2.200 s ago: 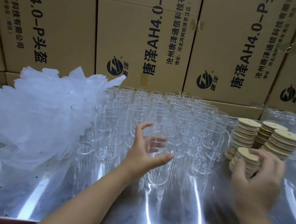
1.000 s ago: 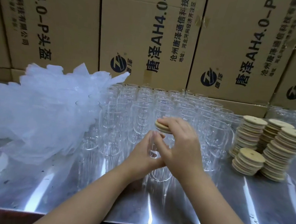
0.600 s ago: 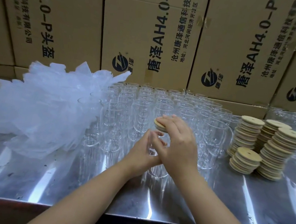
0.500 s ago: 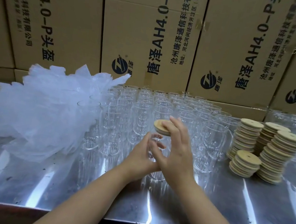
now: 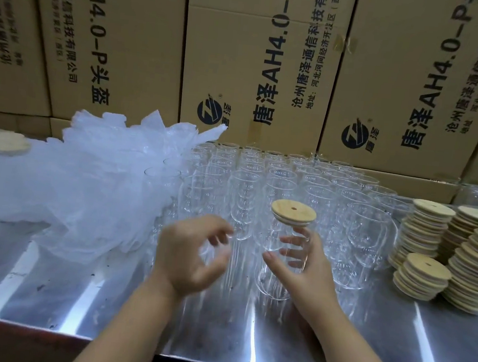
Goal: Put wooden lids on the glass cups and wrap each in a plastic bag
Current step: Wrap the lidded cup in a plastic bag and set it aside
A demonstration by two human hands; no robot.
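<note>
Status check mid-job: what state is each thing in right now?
Cup: upright, lidded, unbagged, gripped by right hand.
Lid: seated on that cup.
Left hand: loosely curled, holding nothing.
Other cups: upright, no lids.
Lid stacks: four, beside the cups.
Bags: heaped at left.

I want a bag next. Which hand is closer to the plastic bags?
Left. Left hand is just right of the bags; right hand, farther right, holds the cup.

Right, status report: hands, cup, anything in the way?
Right hand grips glass cup. Left hand empty, loosely curled. Wooden lid on. Plastic bags piled left. Other cups crowd behind.
</note>
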